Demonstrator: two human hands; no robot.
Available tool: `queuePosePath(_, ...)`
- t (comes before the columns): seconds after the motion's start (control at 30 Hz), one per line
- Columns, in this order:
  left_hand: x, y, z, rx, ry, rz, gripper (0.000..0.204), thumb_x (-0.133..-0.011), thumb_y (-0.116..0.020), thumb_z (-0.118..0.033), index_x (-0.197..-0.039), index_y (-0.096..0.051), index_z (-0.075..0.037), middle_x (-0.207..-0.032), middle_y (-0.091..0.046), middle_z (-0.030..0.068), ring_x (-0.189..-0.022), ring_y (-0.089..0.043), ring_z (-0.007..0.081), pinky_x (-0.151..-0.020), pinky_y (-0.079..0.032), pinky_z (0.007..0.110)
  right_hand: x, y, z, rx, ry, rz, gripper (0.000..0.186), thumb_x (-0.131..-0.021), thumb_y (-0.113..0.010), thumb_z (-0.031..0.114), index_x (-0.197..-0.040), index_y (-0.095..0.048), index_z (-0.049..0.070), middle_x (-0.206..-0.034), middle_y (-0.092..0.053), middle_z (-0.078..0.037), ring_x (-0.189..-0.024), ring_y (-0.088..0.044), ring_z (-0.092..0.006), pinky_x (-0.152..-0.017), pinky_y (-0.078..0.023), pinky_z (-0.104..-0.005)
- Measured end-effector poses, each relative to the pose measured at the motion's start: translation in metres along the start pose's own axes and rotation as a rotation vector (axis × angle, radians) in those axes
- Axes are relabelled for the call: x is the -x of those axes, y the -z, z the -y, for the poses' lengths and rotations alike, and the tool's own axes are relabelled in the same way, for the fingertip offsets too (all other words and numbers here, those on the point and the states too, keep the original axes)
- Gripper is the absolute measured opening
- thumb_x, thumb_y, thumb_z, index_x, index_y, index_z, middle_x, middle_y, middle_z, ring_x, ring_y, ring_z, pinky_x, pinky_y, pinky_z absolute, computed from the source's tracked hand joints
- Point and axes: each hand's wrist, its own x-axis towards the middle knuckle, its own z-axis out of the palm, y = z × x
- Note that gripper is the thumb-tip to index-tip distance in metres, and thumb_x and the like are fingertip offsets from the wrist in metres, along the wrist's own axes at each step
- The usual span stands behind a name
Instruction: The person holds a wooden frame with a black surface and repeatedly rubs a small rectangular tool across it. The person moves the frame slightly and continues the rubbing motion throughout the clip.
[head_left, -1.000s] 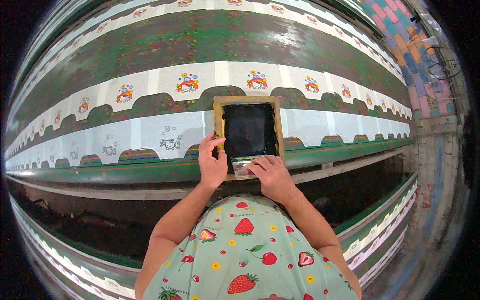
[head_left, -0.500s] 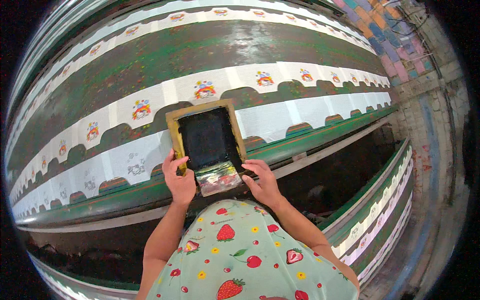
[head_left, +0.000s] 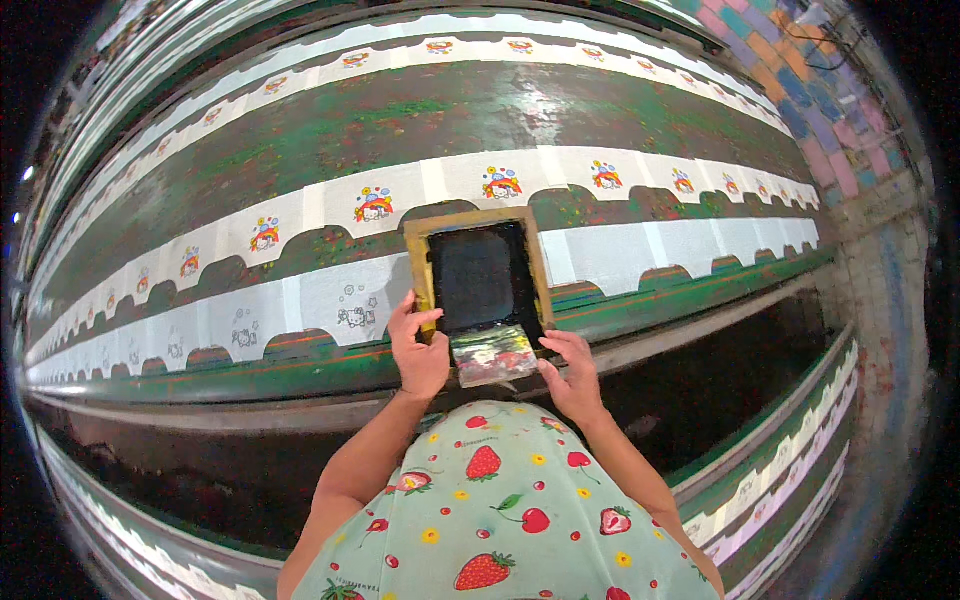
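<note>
A wooden-edged screen-printing frame [head_left: 478,218] with a dark mesh panel lies across a strip of pale cloth [head_left: 290,302] at the table's near side. Over its near end sits a flat, paint-smeared piece [head_left: 495,356], perhaps a squeegee; I cannot tell for sure. My left hand [head_left: 420,352] grips the frame's left side, near the lower corner, with thumb and fingers closed. Opposite it, my right hand [head_left: 572,374] pinches the right side near that same end. Left of the frame, the cloth carries grey outline prints [head_left: 355,308]. The cloth under the frame is hidden.
Beyond lies another scalloped white strip with coloured cartoon prints [head_left: 502,182]. The long green-and-dark table [head_left: 440,105] bears further strips farther off. A second table [head_left: 770,500] stands at the lower right, past a dark gap. Coloured paving [head_left: 780,70] shows at the far right.
The whole scene has shifted right in view, frame and cloth together. Both hands keep their hold on the frame, which stays beside the same outline print.
</note>
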Motion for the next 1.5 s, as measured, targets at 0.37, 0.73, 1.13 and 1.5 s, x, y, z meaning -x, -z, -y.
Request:
queuePosePath(0.37,0.005,-0.036,-0.013,-0.044,0.061,-0.006,0.043,-0.079,-0.074,0.012,-0.117,-0.081,-0.007,-0.157,-0.063,0.0253,-0.147,-0.061,0.0374,-0.123,-0.047,0.044,-0.038,0.030,0.012,0.266,0.474,0.308,0.048,-0.087,-0.089,0.016,-0.133,-0.076,0.009,-0.142,-0.067,-0.016,-0.137,-0.064,-0.0416,-0.114,-0.053,-0.0549)
queuePosePath(0.73,0.007,-0.038,0.006,0.049,0.230,-0.012,0.036,-0.088,-0.075,0.009,-0.119,-0.081,-0.009,-0.158,-0.063,0.0259,-0.148,-0.062,0.0382,-0.125,-0.046,0.046,-0.120,0.040,0.026,0.373,0.482,0.769,0.034,-0.088,-0.072,0.003,-0.122,-0.078,0.005,-0.114,-0.073,-0.016,-0.114,-0.071,-0.0392,-0.099,-0.057,-0.0516)
queuePosePath(1.13,-0.009,-0.025,-0.006,0.163,0.401,0.074,0.040,-0.094,-0.072,0.011,-0.131,-0.076,-0.003,-0.158,-0.065,0.0212,-0.133,-0.072,0.0242,-0.116,-0.057,0.038,-0.239,0.002,0.001,0.365,0.400,0.517,0.035,-0.093,-0.072,-0.001,-0.127,-0.078,0.006,-0.117,-0.075,-0.018,-0.121,-0.071,-0.0415,-0.104,-0.058,-0.0528)
queuePosePath(1.5,-0.016,-0.022,-0.010,0.027,0.222,0.114,0.038,-0.091,-0.073,0.010,-0.126,-0.077,-0.006,-0.146,-0.064,0.0204,-0.125,-0.071,0.0311,-0.103,-0.061,0.039,-0.149,-0.001,0.007,0.417,0.523,0.433,0.038,-0.088,-0.070,0.004,-0.126,-0.075,0.005,-0.119,-0.071,-0.015,-0.113,-0.068,-0.0373,-0.100,-0.053,-0.0513)
